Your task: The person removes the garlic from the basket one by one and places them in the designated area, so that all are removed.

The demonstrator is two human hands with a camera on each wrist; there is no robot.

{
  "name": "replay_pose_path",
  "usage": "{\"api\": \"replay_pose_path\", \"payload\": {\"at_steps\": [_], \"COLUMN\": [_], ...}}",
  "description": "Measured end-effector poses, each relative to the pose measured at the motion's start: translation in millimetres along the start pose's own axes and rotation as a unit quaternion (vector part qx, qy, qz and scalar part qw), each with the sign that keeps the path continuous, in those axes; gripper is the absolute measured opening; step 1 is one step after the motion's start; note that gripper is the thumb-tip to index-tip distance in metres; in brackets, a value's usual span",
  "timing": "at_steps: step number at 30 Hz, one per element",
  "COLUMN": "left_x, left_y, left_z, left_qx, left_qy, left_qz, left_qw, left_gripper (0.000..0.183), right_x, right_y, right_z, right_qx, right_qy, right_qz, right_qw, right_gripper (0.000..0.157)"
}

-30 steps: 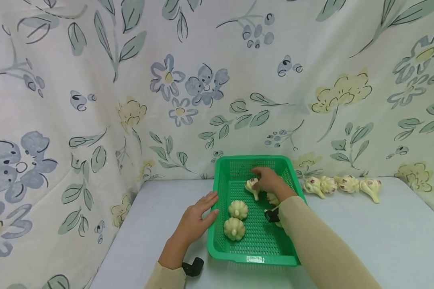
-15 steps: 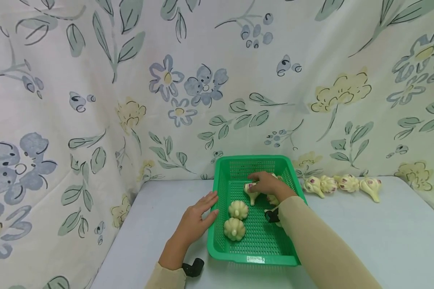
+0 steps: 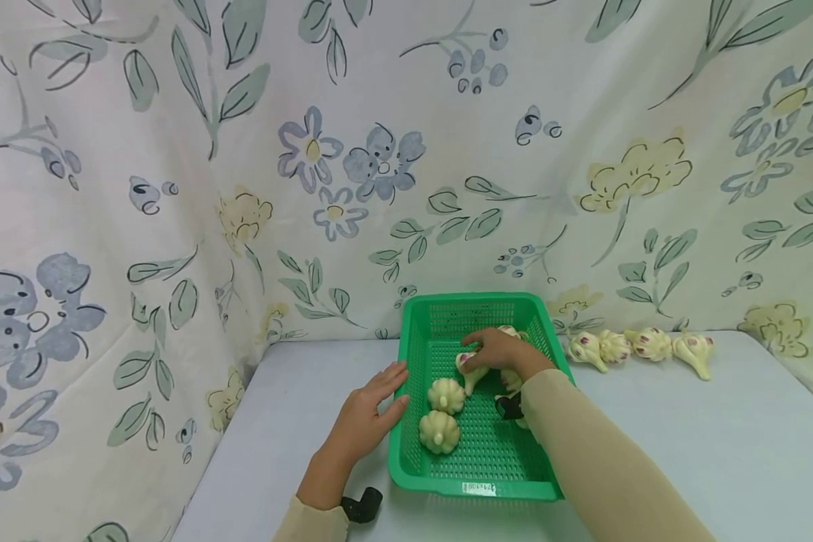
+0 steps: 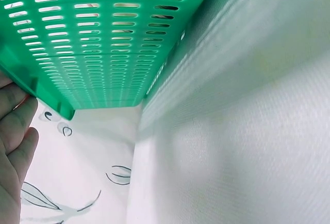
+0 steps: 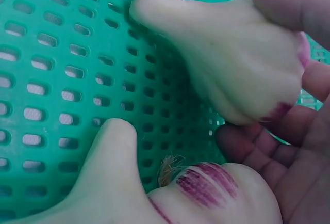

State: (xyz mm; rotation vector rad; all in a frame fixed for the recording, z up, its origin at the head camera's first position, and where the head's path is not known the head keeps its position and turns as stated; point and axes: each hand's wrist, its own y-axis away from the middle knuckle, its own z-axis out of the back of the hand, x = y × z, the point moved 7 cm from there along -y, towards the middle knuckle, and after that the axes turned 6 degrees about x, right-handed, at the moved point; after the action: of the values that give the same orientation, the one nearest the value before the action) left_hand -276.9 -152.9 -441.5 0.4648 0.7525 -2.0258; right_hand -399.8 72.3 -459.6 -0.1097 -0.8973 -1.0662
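My right hand reaches into a green plastic basket and grips a garlic bulb with purple marks, thumb on one side and fingers on the other. In the right wrist view its stem points away from the palm. Below it lie more bulbs, one a purple-streaked garlic bulb; the right arm partly hides these in the head view. Two pale ribbed bulbs sit along the basket's left side. My left hand rests with extended fingers at the left rim.
A row of several garlic bulbs lies on the white table, right of the basket near the back. A floral cloth hangs directly behind the table and at its left side.
The right hand has brought the garlic bulb a little nearer to me and slightly left, close to the two pale bulbs. The left hand has stayed at the rim.
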Motion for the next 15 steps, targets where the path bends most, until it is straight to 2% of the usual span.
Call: {"api": "replay_pose_path", "payload": {"at_steps": [6,12,15], "left_x": [-1.9,-1.8,-1.2], "left_y": [0.7,0.3,0.1], "left_z": [0.9,1.1,0.8], "left_qx": [-0.006,-0.007,-0.007], "left_qy": [-0.005,-0.006,0.000], "left_qz": [-0.011,-0.012,-0.009], "left_qw": [0.9999,0.9999,0.9999], "left_gripper": [0.047,0.047,0.047], "right_x": [1.4,3.1,3.8], "right_y": [0.0,1.4,1.1], "right_z": [1.6,2.8,5.1], "right_qx": [-0.006,-0.011,-0.026], "right_qy": [0.012,-0.002,-0.012], "right_qz": [-0.006,0.002,0.010], "right_qw": [1.000,1.000,1.000], "right_gripper": [0.063,0.061,0.061]}}
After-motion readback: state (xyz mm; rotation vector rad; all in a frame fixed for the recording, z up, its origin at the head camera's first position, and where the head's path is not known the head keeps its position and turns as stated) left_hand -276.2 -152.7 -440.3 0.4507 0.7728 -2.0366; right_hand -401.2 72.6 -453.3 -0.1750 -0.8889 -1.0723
